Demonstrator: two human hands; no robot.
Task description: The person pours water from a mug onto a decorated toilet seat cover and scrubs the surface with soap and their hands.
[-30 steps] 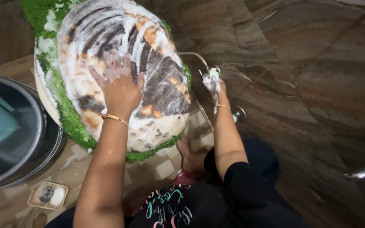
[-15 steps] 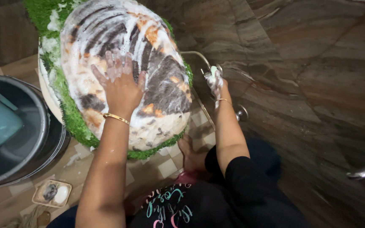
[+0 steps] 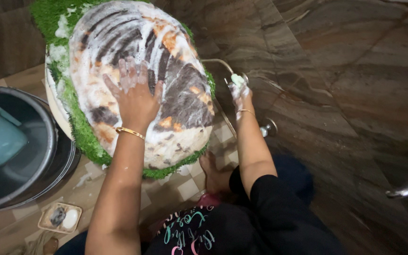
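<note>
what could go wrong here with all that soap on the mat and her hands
The left hand presses flat on the lathered mat, so it could slide on the foam. The soapy right hand pinches a small pale green soap piece, which might slip out near the tap. A bare foot rests on the wet checked floor, a likely slipping spot.

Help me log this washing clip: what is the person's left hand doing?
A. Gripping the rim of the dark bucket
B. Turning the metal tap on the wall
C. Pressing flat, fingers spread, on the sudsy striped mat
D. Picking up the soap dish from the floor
C: the left hand lies palm-down with fingers spread on the foam-covered striped mat, away from the bucket and the soap dish.
</note>
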